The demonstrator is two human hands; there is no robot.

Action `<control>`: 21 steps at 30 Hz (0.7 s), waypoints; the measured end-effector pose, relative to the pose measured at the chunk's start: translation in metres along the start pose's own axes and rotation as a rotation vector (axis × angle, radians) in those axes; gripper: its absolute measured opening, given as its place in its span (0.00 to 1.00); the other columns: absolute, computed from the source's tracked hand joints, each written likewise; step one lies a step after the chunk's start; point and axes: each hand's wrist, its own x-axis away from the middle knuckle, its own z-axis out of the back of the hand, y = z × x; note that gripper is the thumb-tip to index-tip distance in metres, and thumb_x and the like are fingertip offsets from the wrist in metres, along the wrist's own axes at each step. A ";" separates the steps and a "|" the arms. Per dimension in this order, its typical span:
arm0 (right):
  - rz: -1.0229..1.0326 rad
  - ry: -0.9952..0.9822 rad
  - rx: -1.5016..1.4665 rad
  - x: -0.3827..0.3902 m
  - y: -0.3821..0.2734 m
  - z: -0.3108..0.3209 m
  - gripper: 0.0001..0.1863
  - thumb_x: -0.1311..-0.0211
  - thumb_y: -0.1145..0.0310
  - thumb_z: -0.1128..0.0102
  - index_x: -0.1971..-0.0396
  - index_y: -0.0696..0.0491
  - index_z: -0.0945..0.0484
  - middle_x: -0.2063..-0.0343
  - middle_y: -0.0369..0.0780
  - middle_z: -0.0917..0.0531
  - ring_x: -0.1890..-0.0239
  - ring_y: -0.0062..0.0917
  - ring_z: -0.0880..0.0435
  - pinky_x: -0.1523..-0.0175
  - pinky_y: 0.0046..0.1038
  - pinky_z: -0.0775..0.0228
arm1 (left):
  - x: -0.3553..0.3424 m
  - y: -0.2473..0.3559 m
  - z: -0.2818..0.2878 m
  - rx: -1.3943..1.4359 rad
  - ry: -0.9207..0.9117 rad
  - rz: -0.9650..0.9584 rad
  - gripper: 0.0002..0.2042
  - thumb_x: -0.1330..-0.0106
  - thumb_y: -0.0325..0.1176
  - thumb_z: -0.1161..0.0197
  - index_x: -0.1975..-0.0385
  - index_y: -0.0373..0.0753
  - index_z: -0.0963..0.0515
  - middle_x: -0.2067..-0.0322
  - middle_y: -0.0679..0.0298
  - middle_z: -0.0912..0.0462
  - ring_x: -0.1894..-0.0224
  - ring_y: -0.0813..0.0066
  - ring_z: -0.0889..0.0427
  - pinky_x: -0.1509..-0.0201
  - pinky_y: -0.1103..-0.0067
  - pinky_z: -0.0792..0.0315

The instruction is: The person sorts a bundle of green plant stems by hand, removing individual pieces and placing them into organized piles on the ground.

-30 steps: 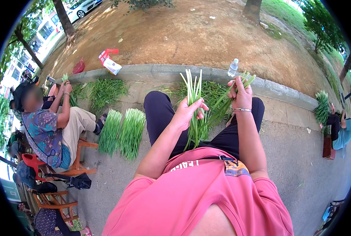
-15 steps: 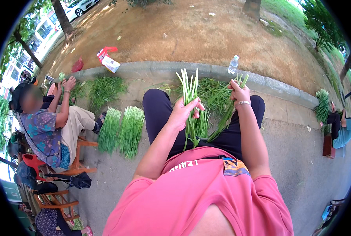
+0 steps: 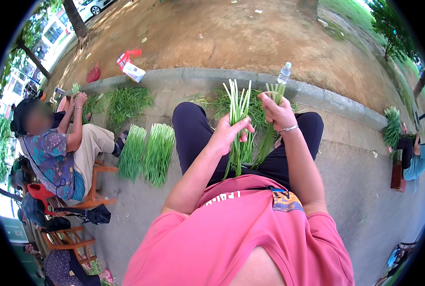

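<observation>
Between my knees, my left hand [image 3: 227, 136] is closed around a bunch of chives [image 3: 238, 102], whose pale cut ends point away from me and whose green leaves hang toward my lap. To its right, my right hand [image 3: 278, 113] grips a thinner bunch of chives [image 3: 266, 145], its pale ends showing above the fingers. The two bunches are apart at the top and come close together near my lap. Beyond and between my hands lies a loose heap of chives [image 3: 256, 114] on the ground, partly hidden by them.
Two neat stacks of chives [image 3: 158, 155] lie left of my knee, near a loose green pile [image 3: 129, 102]. A person [image 3: 55, 148] sits at left, handling greens. A water bottle [image 3: 284, 73] and a red-and-white bag [image 3: 132, 69] stand by the curb [image 3: 193, 75]. Another person [image 3: 415, 162] is far right.
My right hand has moved left, closer to my left hand, and its bunch is more upright. My left hand has shifted slightly right, still holding its bunch.
</observation>
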 end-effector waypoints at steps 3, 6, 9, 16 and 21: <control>0.068 -0.001 0.124 0.001 -0.006 -0.021 0.11 0.47 0.65 0.38 0.70 0.56 0.26 0.83 0.29 0.29 0.89 0.09 0.38 0.86 0.14 0.50 | 0.001 0.001 -0.003 -0.065 -0.027 -0.034 0.06 0.37 0.32 0.45 0.65 0.36 0.29 0.76 0.60 0.22 0.84 0.81 0.29 0.82 0.86 0.36; 0.109 -0.009 0.174 -0.001 -0.002 -0.019 0.09 0.46 0.67 0.39 0.70 0.56 0.26 0.83 0.30 0.29 0.88 0.09 0.37 0.86 0.13 0.48 | 0.003 0.002 -0.007 -0.089 -0.019 -0.025 0.07 0.37 0.31 0.46 0.64 0.36 0.30 0.76 0.60 0.22 0.84 0.82 0.29 0.82 0.87 0.37; 0.107 -0.051 0.104 0.000 0.000 -0.015 0.07 0.43 0.68 0.43 0.70 0.56 0.27 0.81 0.31 0.27 0.88 0.09 0.38 0.85 0.13 0.47 | 0.001 0.001 -0.005 -0.066 -0.021 -0.028 0.09 0.35 0.33 0.48 0.61 0.36 0.30 0.74 0.59 0.22 0.84 0.81 0.30 0.81 0.86 0.37; 0.071 -0.112 -0.045 0.003 0.001 -0.010 0.07 0.40 0.69 0.48 0.66 0.56 0.27 0.76 0.33 0.23 0.87 0.08 0.39 0.83 0.14 0.45 | 0.000 -0.001 -0.003 0.013 0.005 0.020 0.11 0.34 0.36 0.50 0.59 0.36 0.31 0.72 0.58 0.22 0.82 0.80 0.28 0.78 0.85 0.34; 0.114 -0.106 -0.093 0.003 0.003 -0.010 0.08 0.38 0.68 0.50 0.66 0.57 0.26 0.76 0.33 0.24 0.88 0.08 0.39 0.82 0.14 0.46 | 0.001 0.001 -0.003 0.020 0.032 0.040 0.10 0.34 0.36 0.50 0.59 0.37 0.30 0.71 0.57 0.21 0.80 0.79 0.26 0.77 0.84 0.32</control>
